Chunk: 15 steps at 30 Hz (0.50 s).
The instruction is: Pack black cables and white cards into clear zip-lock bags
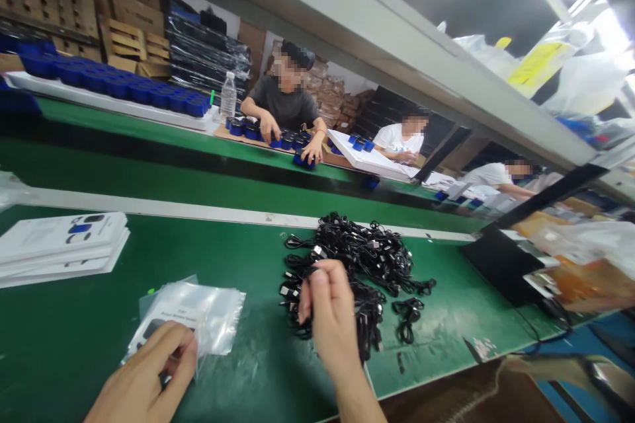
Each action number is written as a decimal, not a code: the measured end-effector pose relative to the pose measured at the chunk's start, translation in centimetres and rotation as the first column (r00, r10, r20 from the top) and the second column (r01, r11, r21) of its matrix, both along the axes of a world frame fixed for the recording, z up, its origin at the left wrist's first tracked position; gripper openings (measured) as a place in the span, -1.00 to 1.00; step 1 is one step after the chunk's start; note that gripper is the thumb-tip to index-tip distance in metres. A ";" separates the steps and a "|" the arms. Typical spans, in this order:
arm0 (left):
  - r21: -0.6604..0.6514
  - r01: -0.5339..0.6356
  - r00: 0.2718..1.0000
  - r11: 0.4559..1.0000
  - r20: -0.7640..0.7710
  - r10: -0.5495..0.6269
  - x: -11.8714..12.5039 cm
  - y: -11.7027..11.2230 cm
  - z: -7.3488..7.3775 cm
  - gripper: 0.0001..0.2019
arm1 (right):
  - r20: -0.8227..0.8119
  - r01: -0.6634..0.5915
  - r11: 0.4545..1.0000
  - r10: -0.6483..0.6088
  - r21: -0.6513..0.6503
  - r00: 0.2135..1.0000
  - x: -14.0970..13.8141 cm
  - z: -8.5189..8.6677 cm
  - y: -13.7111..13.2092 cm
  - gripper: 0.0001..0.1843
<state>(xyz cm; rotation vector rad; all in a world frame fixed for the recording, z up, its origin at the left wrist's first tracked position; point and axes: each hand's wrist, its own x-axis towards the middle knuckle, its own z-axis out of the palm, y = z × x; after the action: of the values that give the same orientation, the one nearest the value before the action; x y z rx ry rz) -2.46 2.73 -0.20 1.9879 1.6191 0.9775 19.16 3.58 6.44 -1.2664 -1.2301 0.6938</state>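
Note:
My left hand (153,370) is closed at the near edge of a stack of clear plastic bags (218,317), thumb and fingers pinched on a bag. Printed text and a dark picture show through the top bag. A small dark thing peeks out under the fingers, too hidden to name. Above a heap of black USB cables (367,248), my right hand (330,310) has its fingers curled together, with a bit of black cable at the fingertips. One coiled cable (407,318) lies apart, right of the heap.
White printed boxes or booklets (62,244) are stacked at left. Across the green bench (258,277), co-workers (285,99) handle blue-and-black round items. A tray of blue cups (119,82) stands far left. A shelf (347,26) spans overhead, and a black box (506,268) sits right.

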 end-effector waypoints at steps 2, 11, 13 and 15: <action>-0.041 0.054 0.998 0.998 -0.029 -0.055 -0.2 0.1 0.4 -0.78 | 0.047 -0.213 0.964 0.223 -0.160 0.974 -2.6 -0.3 -1.1 -0.83; 0.197 0.063 0.990 0.978 -0.138 -0.036 -0.5 -0.6 0.3 -0.83 | 0.452 -0.387 0.868 0.493 -0.311 0.743 -6.7 -2.6 -2.7 -0.69; 0.255 0.072 0.982 0.964 -0.190 -0.023 -0.5 -1.1 0.0 -0.84 | 0.496 -0.357 0.880 0.473 -0.315 0.729 -6.5 -2.8 -2.7 -0.72; 0.287 0.109 0.975 0.952 -0.218 -0.046 -0.6 -1.5 -0.1 -0.84 | 0.439 -0.413 0.861 0.507 -0.298 0.742 -6.1 -2.5 -2.8 -0.63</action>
<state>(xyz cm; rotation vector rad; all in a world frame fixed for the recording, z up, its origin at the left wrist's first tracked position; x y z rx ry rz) -3.02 1.23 -0.29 2.4096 1.5577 1.0659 13.07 0.83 3.99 -1.3492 -2.0055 0.8762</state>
